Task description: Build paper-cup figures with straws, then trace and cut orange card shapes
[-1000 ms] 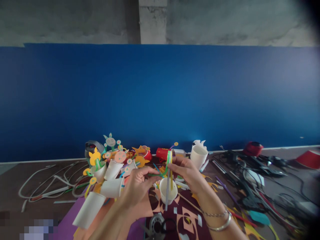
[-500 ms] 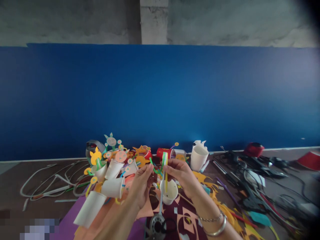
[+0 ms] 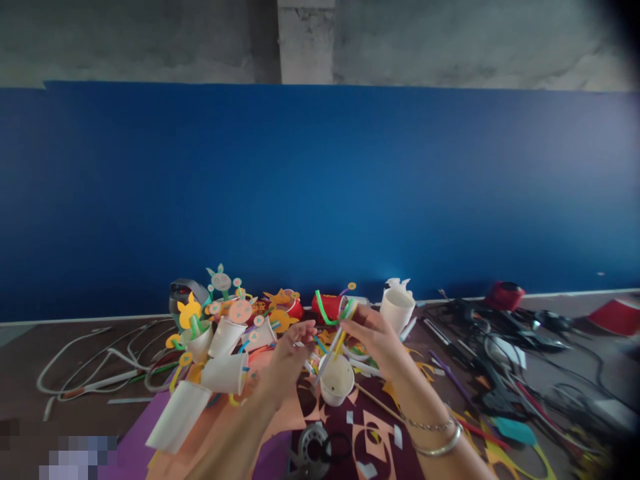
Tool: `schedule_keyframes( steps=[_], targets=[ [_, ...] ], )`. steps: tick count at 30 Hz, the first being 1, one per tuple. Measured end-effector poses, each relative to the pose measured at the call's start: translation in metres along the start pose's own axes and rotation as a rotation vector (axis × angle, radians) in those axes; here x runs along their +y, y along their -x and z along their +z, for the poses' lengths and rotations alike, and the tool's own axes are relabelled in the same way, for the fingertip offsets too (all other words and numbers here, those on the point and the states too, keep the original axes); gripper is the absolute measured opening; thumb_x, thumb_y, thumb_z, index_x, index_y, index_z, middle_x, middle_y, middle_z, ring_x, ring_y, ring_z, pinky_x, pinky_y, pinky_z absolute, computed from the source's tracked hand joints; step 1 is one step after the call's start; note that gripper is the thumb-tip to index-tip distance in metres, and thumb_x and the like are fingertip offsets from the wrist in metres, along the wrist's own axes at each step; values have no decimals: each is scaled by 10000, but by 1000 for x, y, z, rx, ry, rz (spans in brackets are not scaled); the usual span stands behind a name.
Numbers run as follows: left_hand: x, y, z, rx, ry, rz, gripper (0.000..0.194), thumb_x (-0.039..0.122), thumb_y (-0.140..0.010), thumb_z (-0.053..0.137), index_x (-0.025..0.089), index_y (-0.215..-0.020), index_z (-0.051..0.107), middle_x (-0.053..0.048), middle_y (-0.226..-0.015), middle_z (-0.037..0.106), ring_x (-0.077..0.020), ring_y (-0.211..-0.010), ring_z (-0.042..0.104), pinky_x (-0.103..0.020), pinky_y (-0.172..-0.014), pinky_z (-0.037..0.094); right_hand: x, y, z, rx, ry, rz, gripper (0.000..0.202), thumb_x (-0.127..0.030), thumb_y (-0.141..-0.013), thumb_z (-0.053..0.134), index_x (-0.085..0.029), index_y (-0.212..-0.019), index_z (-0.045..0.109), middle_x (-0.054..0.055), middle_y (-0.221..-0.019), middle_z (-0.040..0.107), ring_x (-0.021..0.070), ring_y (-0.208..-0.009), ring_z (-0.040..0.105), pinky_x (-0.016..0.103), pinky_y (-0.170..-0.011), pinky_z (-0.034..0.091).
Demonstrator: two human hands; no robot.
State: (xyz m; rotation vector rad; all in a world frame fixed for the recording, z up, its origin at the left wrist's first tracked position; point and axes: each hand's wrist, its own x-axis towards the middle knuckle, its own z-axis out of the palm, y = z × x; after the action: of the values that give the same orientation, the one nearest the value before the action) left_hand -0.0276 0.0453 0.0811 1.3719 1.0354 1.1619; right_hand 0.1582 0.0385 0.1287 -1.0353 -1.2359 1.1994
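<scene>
My right hand (image 3: 367, 333) pinches a bundle of thin strips, a bent green strip (image 3: 324, 313) sticking out to the left and yellow and whitish ones (image 3: 330, 353) pointing down. Just below the bundle stands a white paper cup (image 3: 337, 381) with small dark holes. My left hand (image 3: 295, 347) is a little to the left, its fingers apart and holding nothing that shows. A roll of tape (image 3: 315, 445) lies on the dark maroon sheet (image 3: 345, 423) in front of the cup.
On the left, white cups (image 3: 225, 372) lie or stand with yellow paper figures (image 3: 190, 312). A white cup (image 3: 397, 310) stands behind on the right. Orange paper scraps, a glue gun (image 3: 505, 400), black cables and a red cup (image 3: 617, 317) are farther right; white cables (image 3: 83, 350) coil at far left.
My left hand has come off the green strip and opened. My right hand has tilted the bundle, and the green strip now stands out to the left.
</scene>
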Motion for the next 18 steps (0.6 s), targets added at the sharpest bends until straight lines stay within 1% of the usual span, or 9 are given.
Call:
schedule_keyframes(
  steps=[2,4,5,7,8,10,12,14,18],
  targets=[
    [-4,3,-4,-185,-219,47,620,205,-650,688,242,-1252,544,-97,-1278,554,-258,-1094,527,-378,-940,402,1,-3,-11,49,66,-32,232,-330,-723,693,-158,-874,655,2,-669,613,135,-604,561,250,-548,440],
    [-7,9,-3,-371,-358,60,825,176,-569,741,288,-1334,456,-94,-1382,463,-293,-1168,475,-411,-983,370,3,-5,-20,35,148,-60,215,-301,-728,684,-154,-882,655,10,-688,623,142,-612,567,262,-561,446],
    [-9,11,-1,-423,-406,60,899,194,-528,782,285,-1351,432,-100,-1397,444,-314,-1207,439,-429,-1010,342,4,-5,-23,11,182,-70,214,-292,-732,679,-152,-892,655,16,-703,630,143,-613,568,267,-566,449],
    [-14,13,5,-408,-469,59,977,237,-462,842,250,-1345,425,-124,-1373,460,-345,-1243,397,-455,-1037,298,4,-5,-28,-40,229,-91,218,-283,-741,668,-150,-913,657,26,-732,642,146,-618,571,275,-578,456],
    [-16,12,8,-370,-483,58,969,250,-452,852,231,-1326,434,-132,-1337,489,-349,-1227,412,-457,-1027,308,4,-5,-29,-62,246,-105,218,-280,-744,664,-150,-920,661,29,-745,646,148,-628,574,277,-585,458],
    [-19,9,12,-319,-476,42,847,253,-491,834,209,-1254,468,-120,-1206,574,-327,-1118,500,-426,-939,392,2,-4,-29,-95,272,-136,208,-265,-747,660,-154,-923,669,33,-767,653,160,-674,584,278,-607,462],
    [-19,6,12,-343,-426,27,694,239,-551,795,211,-1174,492,-80,-1082,617,-276,-978,566,-357,-807,461,-2,-2,-28,-125,275,-164,203,-251,-753,655,-163,-934,677,34,-782,655,178,-740,594,283,-642,467],
    [-14,5,7,-381,-368,39,599,225,-592,767,225,-1129,502,-46,-1027,624,-237,-912,580,-301,-731,472,-8,1,-26,-164,257,-178,196,-255,-763,652,-174,-939,682,31,-782,649,186,-775,592,285,-660,466],
    [3,7,-6,-451,-305,87,576,165,-621,734,246,-1150,522,-26,-1012,631,-219,-939,574,-280,-773,459,-17,9,-21,-240,263,-186,144,-286,-763,675,-189,-870,688,8,-729,620,154,-698,554,268,-619,431]
  ],
)
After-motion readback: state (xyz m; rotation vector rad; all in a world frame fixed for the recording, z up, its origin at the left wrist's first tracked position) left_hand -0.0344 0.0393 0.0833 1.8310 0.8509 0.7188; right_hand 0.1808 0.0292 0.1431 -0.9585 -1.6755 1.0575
